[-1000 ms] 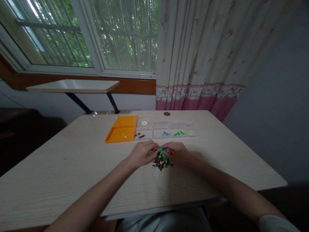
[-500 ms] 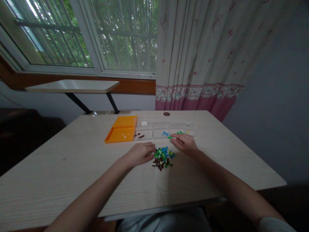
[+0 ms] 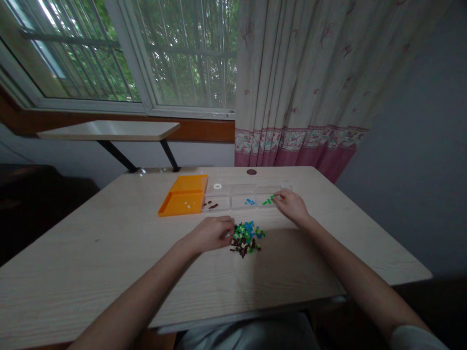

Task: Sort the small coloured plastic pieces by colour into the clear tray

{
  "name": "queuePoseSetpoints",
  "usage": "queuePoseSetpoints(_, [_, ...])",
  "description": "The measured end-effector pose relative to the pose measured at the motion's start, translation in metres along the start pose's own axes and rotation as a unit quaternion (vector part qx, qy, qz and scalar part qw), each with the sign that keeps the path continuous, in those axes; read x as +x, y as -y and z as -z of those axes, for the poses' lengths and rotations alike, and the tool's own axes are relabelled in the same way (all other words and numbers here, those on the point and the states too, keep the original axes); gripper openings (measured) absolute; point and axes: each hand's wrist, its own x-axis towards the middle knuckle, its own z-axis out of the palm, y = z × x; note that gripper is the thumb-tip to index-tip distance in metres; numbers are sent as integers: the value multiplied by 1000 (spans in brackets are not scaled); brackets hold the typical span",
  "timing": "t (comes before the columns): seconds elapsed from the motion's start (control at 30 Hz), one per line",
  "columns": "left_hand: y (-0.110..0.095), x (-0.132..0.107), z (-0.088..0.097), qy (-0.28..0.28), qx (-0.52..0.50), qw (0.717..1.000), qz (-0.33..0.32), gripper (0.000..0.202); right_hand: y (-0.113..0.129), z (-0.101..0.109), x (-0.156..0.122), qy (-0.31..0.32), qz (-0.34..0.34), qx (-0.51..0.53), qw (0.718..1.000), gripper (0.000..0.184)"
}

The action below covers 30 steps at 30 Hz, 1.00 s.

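Pieces (image 3: 247, 238) in loose heap, clear plastic tray (image 3: 243, 188), curled hands (image 3: 213, 234) (image 3: 293, 206)

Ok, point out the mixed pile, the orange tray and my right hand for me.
Mixed pile (image 3: 248, 235): head view, the middle of its heaped pieces.
Orange tray (image 3: 188, 183): head view, the floor of its far section.
Right hand (image 3: 293, 207): head view, the back of the hand.

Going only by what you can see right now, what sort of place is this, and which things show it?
Probably a room in a home: a patterned curtain hangs beside a barred window, with a wooden desk below.
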Motion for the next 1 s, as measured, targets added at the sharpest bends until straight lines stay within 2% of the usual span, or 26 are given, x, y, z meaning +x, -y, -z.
queuePoseSetpoints(0.17, [2, -1, 1, 12, -4, 1000, 1, 9, 0, 1, 0, 16, -10, -4, 1000, 23])
queuePoseSetpoints(0.37, [6, -3, 2, -8, 34, 999, 13, 12, 16, 2, -6, 21, 26, 32, 999, 20])
queuePoseSetpoints(0.57, [4, -3, 8, 29, -18, 999, -5, 10, 42, -2, -13, 39, 66, 55, 996, 18])
queuePoseSetpoints(0.73, [2, -2, 8, 46, -26, 999, 10, 8, 50, -1, -16, 39, 85, 57, 994, 18])
queuePoseSetpoints(0.93, [7, -4, 4, 41, -14, 998, 42, 9, 50, 0, -20, 104, 214, 84, 967, 19])
queuePoseSetpoints(1.0, [9, -5, 5, 39, -10, 998, 50, 10, 53, 0, -21, 111, 238, 83, 961, 18])
